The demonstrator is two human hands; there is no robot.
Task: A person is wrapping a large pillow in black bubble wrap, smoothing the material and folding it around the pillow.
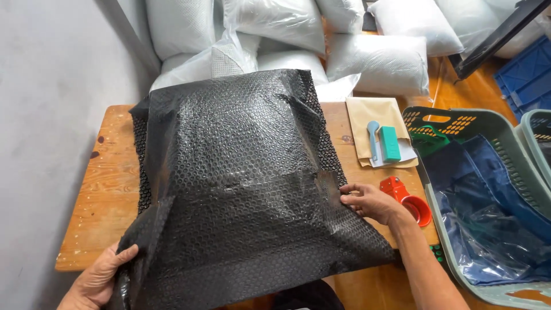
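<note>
Head view: left hand (pixel 97 278) fingers clamped on bubble-wrap parcel (pixel 235 183) corner; right hand (pixel 370 202) fingers pinch right edge.

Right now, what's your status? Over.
Left hand grips bubble wrap corner. Right hand pinches its right edge. Wrap covers table. Red tape dispenser beside right hand.

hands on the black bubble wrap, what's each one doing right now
Left hand: gripping the lower left corner of the black bubble wrap parcel.
Right hand: pinching the parcel's right edge, fingers closed on it.
</note>
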